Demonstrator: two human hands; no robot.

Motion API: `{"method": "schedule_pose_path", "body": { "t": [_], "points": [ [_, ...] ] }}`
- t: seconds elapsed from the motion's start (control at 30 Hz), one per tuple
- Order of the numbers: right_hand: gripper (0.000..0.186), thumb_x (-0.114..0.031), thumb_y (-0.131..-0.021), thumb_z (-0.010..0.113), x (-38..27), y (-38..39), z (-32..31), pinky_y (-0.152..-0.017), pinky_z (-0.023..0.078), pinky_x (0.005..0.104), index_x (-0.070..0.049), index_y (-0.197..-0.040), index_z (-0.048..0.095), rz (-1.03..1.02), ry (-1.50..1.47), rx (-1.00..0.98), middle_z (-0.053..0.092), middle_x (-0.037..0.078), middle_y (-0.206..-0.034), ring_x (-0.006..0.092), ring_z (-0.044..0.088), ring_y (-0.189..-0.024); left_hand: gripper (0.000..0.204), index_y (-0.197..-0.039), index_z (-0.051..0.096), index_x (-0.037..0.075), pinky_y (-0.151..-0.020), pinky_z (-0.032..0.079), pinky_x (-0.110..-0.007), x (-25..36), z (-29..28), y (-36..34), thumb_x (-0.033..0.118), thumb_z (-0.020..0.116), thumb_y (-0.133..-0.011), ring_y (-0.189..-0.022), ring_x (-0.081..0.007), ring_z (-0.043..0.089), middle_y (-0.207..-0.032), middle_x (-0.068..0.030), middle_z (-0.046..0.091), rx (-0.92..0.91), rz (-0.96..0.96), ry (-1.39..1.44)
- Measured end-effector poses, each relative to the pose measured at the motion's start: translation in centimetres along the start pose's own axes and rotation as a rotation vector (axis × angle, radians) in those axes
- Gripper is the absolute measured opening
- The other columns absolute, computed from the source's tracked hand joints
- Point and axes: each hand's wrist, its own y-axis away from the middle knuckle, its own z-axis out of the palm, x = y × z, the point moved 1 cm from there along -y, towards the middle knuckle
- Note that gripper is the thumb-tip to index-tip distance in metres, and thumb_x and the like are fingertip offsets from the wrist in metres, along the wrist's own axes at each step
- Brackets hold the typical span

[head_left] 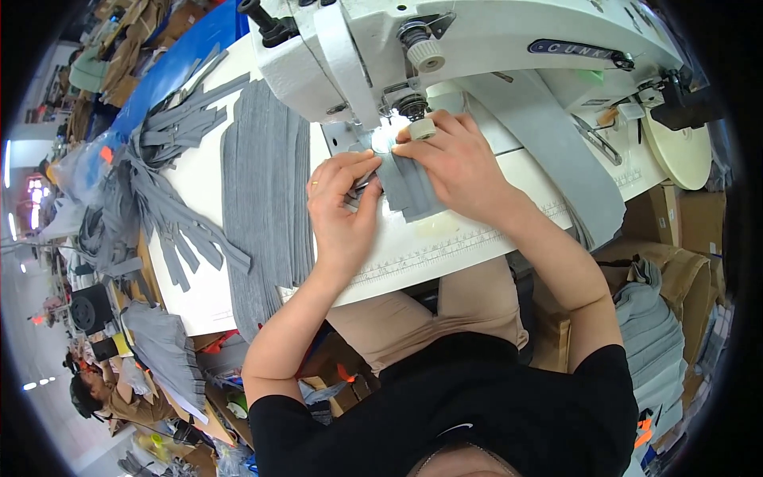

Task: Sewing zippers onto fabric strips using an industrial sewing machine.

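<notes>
Right up at the stitching area, the left hand's (342, 208) fingers were bent and drawn narrow, curled about a small dark object (362, 188) too obscured to identify, their tips beside the cloth. Across from it, the right hand (459, 165) had its fingers bent low at the cloth's upper edge, close to the machine's knob; whether they pinched or merely pressed, I couldn't tell. And there was the grey cloth (415, 191), lying between the two hands, its upper end by the bright glare below the machine head, its lower end flat toward the person! Over it loomed the white sewing machine (493, 36). Just left of the left hand, a thick stack of grey strips (266, 179) ran down the white desk (199, 298), and farther left came a tangle of loose grey strips (151, 203). On the right, a long grey panel (548, 147) slanted toward the front edge, metal snips (598, 140) lying just beyond it. Farther out, cardboard boxes (699, 219) stood off to the right, above a heap of folded grey fabric (652, 338), while another person (131, 397) appeared at the far lower left.
</notes>
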Motion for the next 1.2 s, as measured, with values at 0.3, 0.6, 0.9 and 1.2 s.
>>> {"method": "schedule_pose_path", "body": {
  "t": [0.3,0.6,0.9,1.2],
  "points": [
    [0.029,0.0,-0.08,0.065,-0.1,-0.2,0.0,-0.104,0.042,0.0453,-0.007,-0.107,0.074,-0.047,0.095,0.12,0.069,0.002,-0.112,0.0244,0.06,-0.117,0.029,-0.117,0.079,0.003,-0.091,0.055,-0.028,0.5,0.1,-0.3,-0.005,0.071,-0.091,-0.112,-0.0195,0.066,-0.121,-0.0097,0.068,-0.036,-0.028,0.003],
    [0.031,0.0,-0.081,0.064,-0.2,-0.1,0.2,-0.108,0.041,0.0474,-0.006,-0.11,0.074,-0.02,0.104,0.103,0.069,0.005,-0.115,0.0261,0.059,-0.119,0.022,-0.111,0.077,0.0,-0.093,0.053,-0.036,0.3,0.7,-0.3,0.002,0.077,-0.089,-0.111,-0.0279,0.064,-0.12,-0.0137,0.067,-0.009,-0.044,0.111],
    [0.04,0.003,-0.084,0.064,-0.5,-0.1,0.0,-0.111,0.039,0.0511,-0.008,-0.122,0.074,-0.003,0.07,0.079,0.074,0.009,-0.111,0.0328,0.058,-0.125,0.021,-0.108,0.071,0.001,-0.098,0.051,-0.04,0.7,0.6,-0.6,0.004,0.076,-0.088,-0.116,-0.0338,0.061,-0.122,-0.0176,0.067,-0.012,0.035,-0.026],
    [0.032,-0.002,-0.083,0.067,0.0,0.3,-1.6,-0.104,0.044,0.0474,-0.007,-0.113,0.073,0.037,0.226,0.176,0.069,0.008,-0.118,0.0322,0.06,-0.118,0.02,-0.107,0.07,0.001,-0.1,0.048,-0.042,0.5,0.7,-0.5,0.004,0.076,-0.089,-0.115,-0.0345,0.061,-0.122,-0.0183,0.066,-0.013,0.007,0.02]
  ]
}}
